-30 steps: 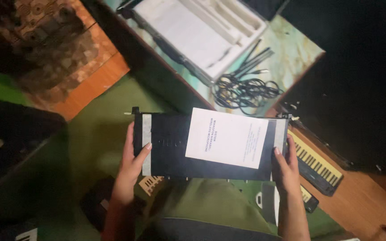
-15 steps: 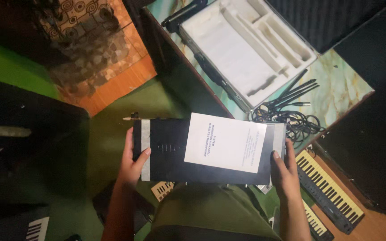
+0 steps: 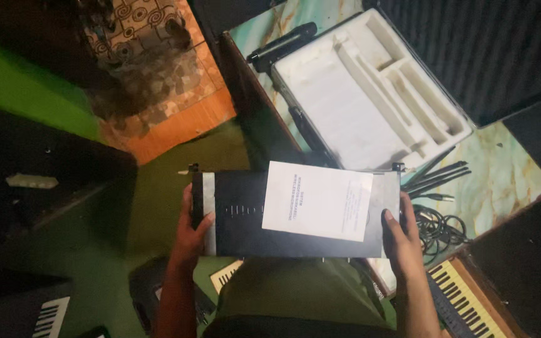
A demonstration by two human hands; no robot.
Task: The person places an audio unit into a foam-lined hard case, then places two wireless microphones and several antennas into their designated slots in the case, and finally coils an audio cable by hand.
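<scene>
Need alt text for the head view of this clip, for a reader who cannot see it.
Two bare hands, left hand and right hand, hold a flat black rack unit by its ends, a white paper sheet lying on top. Beyond it sits an open case with white foam insert and coiled black cables.

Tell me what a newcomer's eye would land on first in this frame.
First, the flat black device at centre, with a white printed sheet lying on top, gripped at its ends by the left hand and right hand. Above it, an open case with an empty white foam insert sits on a marbled table, black cables coiled beside it.
</scene>
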